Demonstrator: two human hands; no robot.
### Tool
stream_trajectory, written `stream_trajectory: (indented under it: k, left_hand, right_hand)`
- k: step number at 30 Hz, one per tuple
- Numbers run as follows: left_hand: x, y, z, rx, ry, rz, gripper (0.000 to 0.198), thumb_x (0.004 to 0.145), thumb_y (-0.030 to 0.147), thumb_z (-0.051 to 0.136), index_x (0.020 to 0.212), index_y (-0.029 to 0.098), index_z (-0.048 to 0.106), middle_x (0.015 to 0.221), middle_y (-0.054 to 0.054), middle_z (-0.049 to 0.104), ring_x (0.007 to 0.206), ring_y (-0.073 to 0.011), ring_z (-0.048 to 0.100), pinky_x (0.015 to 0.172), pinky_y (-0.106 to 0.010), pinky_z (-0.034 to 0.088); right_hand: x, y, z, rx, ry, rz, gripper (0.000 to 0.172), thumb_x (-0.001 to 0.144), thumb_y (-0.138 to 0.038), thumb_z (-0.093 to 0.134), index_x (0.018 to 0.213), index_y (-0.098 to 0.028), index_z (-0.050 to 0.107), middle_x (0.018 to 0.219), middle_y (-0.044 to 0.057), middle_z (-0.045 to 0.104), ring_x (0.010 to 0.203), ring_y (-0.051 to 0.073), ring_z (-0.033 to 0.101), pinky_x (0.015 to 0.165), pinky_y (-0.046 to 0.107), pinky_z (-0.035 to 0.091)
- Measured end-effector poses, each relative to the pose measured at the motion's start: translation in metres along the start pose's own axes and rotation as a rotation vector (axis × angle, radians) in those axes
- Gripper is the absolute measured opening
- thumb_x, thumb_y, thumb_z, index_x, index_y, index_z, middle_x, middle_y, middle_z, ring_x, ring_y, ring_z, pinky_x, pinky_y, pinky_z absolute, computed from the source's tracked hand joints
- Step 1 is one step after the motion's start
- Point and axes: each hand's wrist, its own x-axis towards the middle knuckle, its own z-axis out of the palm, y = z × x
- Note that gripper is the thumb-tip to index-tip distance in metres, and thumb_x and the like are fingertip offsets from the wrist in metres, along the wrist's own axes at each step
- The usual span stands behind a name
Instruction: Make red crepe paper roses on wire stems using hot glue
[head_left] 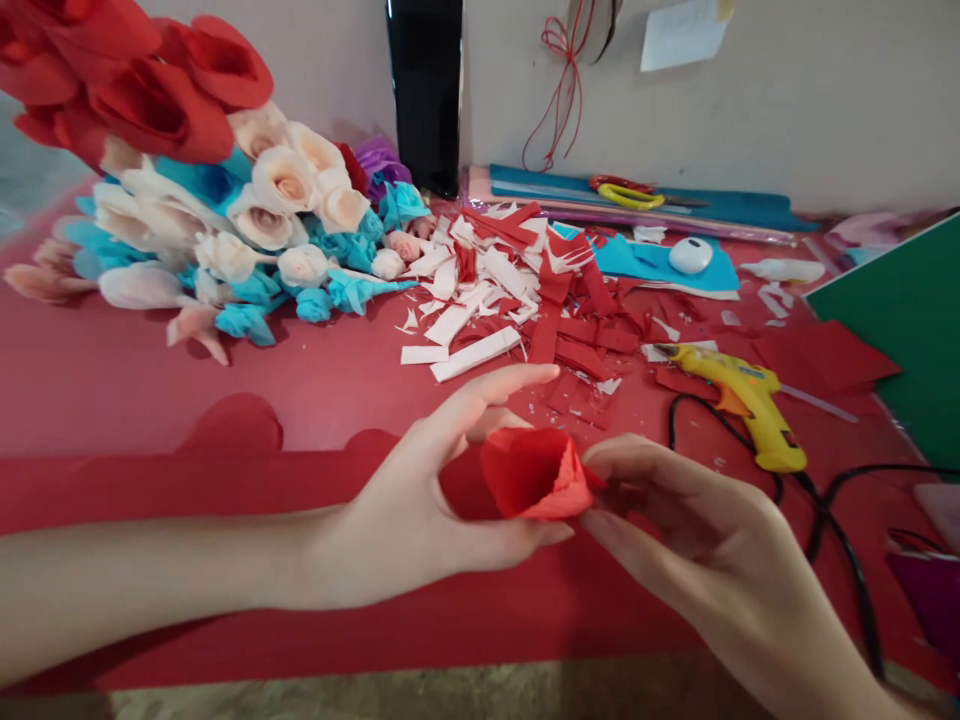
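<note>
A rolled cone of red crepe paper sits between both hands above the red sheet on the table. My left hand curls round the cone from the left, thumb under it and fingers over the top. My right hand pinches the cone's right end with its fingertips. A long strip of the same red paper with scalloped petal edges runs leftwards from the cone.
A heap of red and white paper scraps lies behind the hands. A yellow glue gun with a black cord lies at right. Paper roses in cream, blue and red pile up at left. Scissors and a green sheet lie further back and right.
</note>
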Motion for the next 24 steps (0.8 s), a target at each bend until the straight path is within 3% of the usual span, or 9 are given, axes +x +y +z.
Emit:
stream_trajectory:
  k: [5, 10, 17, 24]
  left_hand:
    - [-0.0001, 0.0007, 0.0009, -0.017, -0.013, -0.029, 0.061, 0.071, 0.015, 0.064, 0.123, 0.032, 0.037, 0.085, 0.004, 0.058, 0.072, -0.0072, 0.056, 0.070, -0.016, 0.050]
    - [0.0005, -0.0017, 0.0021, 0.010, 0.003, 0.070, 0.061, 0.070, 0.008, 0.062, 0.123, 0.027, 0.039, 0.098, 0.002, 0.058, 0.085, -0.0080, 0.057, 0.080, -0.015, 0.048]
    - [0.0000, -0.0013, 0.0030, 0.007, -0.024, 0.060, 0.054, 0.072, 0.008, 0.058, 0.120, 0.024, 0.039, 0.108, -0.001, 0.057, 0.095, -0.0114, 0.057, 0.085, -0.018, 0.048]
    - [0.0007, 0.0010, 0.0014, -0.003, -0.045, 0.038, 0.046, 0.075, 0.009, 0.054, 0.117, 0.020, 0.042, 0.106, -0.003, 0.058, 0.097, -0.0119, 0.057, 0.083, -0.017, 0.049]
  right_hand:
    - [0.0011, -0.0001, 0.0029, -0.013, -0.005, -0.001, 0.011, 0.075, -0.024, 0.060, 0.085, -0.022, 0.056, 0.078, -0.003, 0.061, 0.068, 0.009, 0.059, 0.059, 0.017, 0.049]
    - [-0.0008, -0.0016, 0.0046, 0.008, -0.035, 0.029, 0.013, 0.076, -0.025, 0.059, 0.087, -0.021, 0.055, 0.081, 0.000, 0.063, 0.070, 0.011, 0.061, 0.059, 0.019, 0.051]
    - [-0.0011, -0.0022, 0.0069, 0.066, -0.052, 0.075, 0.013, 0.075, -0.024, 0.060, 0.086, -0.020, 0.056, 0.078, 0.000, 0.064, 0.067, 0.010, 0.060, 0.059, 0.018, 0.050]
    - [-0.0002, -0.0024, 0.0068, 0.099, -0.069, 0.089, 0.012, 0.075, -0.023, 0.060, 0.086, -0.020, 0.056, 0.073, -0.002, 0.062, 0.055, 0.005, 0.053, 0.046, 0.013, 0.043]
